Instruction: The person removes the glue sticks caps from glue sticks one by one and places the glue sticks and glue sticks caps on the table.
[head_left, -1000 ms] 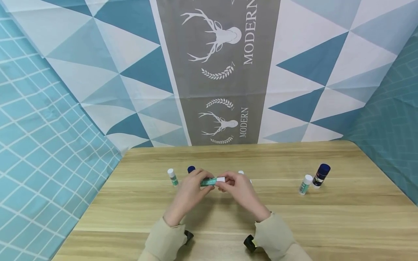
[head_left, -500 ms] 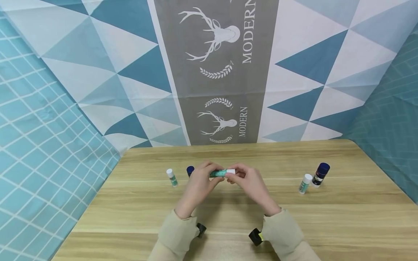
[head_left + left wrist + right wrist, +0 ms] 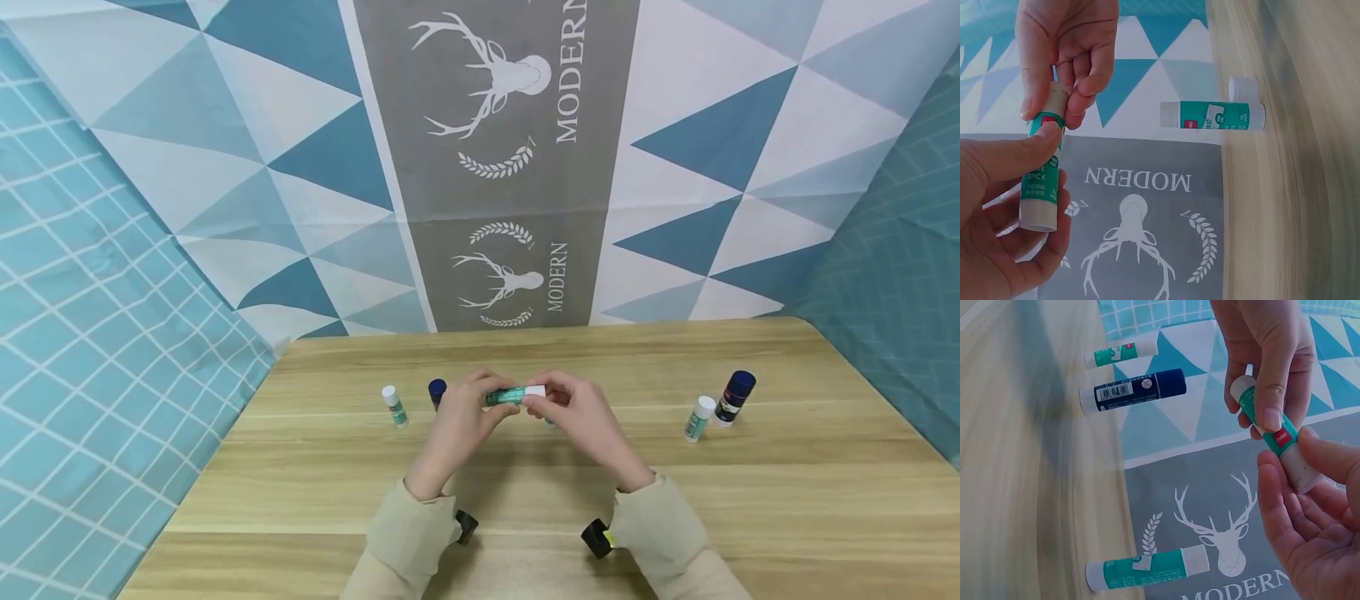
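Note:
A green glue stick [image 3: 506, 395] with white ends is held nearly level in the air. My left hand [image 3: 459, 417] grips its green barrel, thumb on one side and fingers round the other. The thumb and fingers of my right hand [image 3: 581, 414] pinch its white cap [image 3: 1300, 467]. Behind my right hand another green glue stick [image 3: 1219, 116] stands upright on the table, mostly hidden in the head view. A short white cap [image 3: 1245, 89] stands beside it in the left wrist view.
On the wooden table [image 3: 322, 467], a green glue stick [image 3: 394, 406] and a dark blue one [image 3: 1124, 391] stand at the left. Another green glue stick [image 3: 700, 418] and a larger navy one [image 3: 735, 397] stand at the right. Patterned cloth [image 3: 517, 167] hangs behind the table.
Both hands have moved right and slightly farther from me with the glue stick between them. The grips look the same, and the standing sticks stay put.

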A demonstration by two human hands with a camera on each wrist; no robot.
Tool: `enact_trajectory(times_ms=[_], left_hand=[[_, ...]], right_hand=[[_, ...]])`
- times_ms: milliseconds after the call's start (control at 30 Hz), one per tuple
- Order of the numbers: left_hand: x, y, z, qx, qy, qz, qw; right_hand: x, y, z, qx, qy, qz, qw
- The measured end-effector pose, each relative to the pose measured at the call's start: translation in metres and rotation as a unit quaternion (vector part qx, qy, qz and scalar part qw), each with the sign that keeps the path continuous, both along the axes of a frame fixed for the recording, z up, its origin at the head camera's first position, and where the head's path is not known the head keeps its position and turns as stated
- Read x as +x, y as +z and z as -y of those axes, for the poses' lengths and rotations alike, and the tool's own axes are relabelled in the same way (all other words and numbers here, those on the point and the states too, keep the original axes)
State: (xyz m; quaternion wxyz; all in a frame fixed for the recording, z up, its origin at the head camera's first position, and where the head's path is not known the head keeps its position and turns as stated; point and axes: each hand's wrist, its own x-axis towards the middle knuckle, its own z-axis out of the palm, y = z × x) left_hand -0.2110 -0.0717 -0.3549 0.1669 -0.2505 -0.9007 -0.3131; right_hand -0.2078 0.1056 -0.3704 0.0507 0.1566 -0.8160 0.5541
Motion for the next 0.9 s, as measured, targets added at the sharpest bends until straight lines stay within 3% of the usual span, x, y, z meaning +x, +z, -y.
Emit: enact_trajectory(times_ms=[200, 500, 900], left_hand=[[-0.0004, -0.0012, -0.0017, 0.004, -0.004, 0.005, 1.0000], [-0.0018, -0.0055, -0.0033, -0.006, -0.002, 0.045, 0.9990], [-0.0035, -0.0084, -0.0029, -0.012, -0.007, 0.049, 0.9987]], right_hand=[[0.0004, -0.0004, -0.0038, 0.018, 0.001, -0.010, 0.9998], [-0.0002, -0.0039, -0.0080, 0.036, -0.003, -0.021, 0.9991], [-0.0007, -0.0038, -0.0094, 0.045, 0.001, -0.021, 0.9988]])
